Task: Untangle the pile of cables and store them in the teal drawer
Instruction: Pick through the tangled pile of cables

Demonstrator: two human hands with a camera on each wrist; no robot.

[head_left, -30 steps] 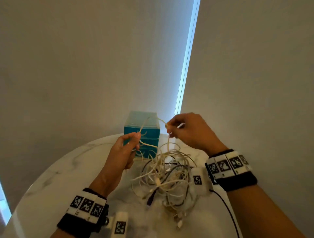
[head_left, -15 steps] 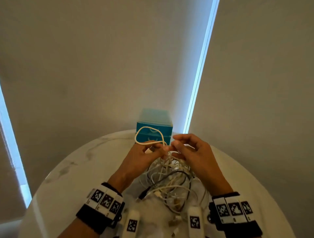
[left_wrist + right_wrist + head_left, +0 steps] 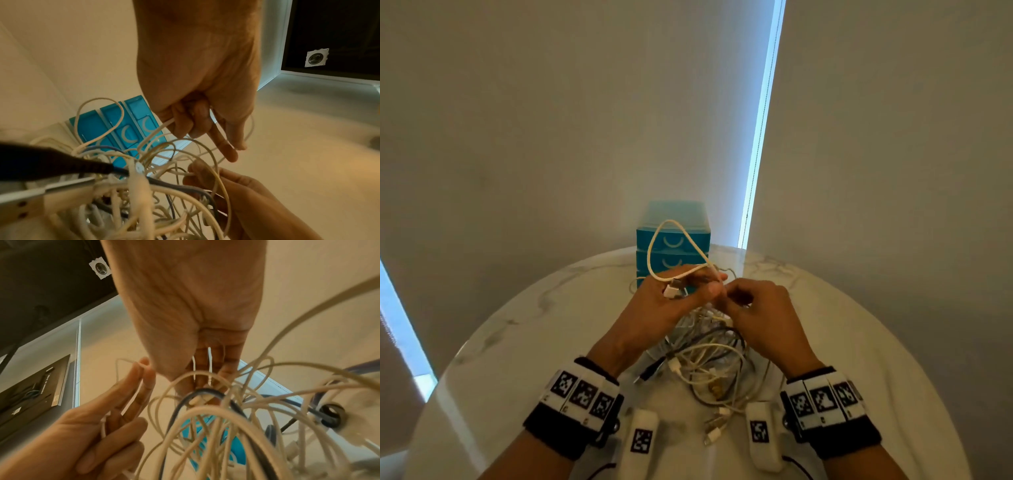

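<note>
A tangled pile of white and dark cables [image 3: 709, 363] lies on the round marble table [image 3: 517, 342] in front of me. The teal drawer unit [image 3: 673, 240] stands behind it with its drawers closed. My left hand [image 3: 688, 291] grips a white cable, its loop [image 3: 664, 240] standing up before the drawers and a plug end [image 3: 671, 292] lying across the fingers. My right hand [image 3: 729, 301] meets it fingertip to fingertip and pinches the same white cable. In the left wrist view the left hand's fingers [image 3: 185, 123] curl round the cable. White strands run through the right hand's fingers [image 3: 205, 366].
Walls close in behind the table, with a bright window slit [image 3: 760, 137] at the corner. The table edge curves round on both sides. Small white tagged devices [image 3: 642, 440] hang below both wrists near the front edge.
The hands were apart with the cable stretched between them; they have come together above the pile. The white cable now stands as a loop from the left hand.
</note>
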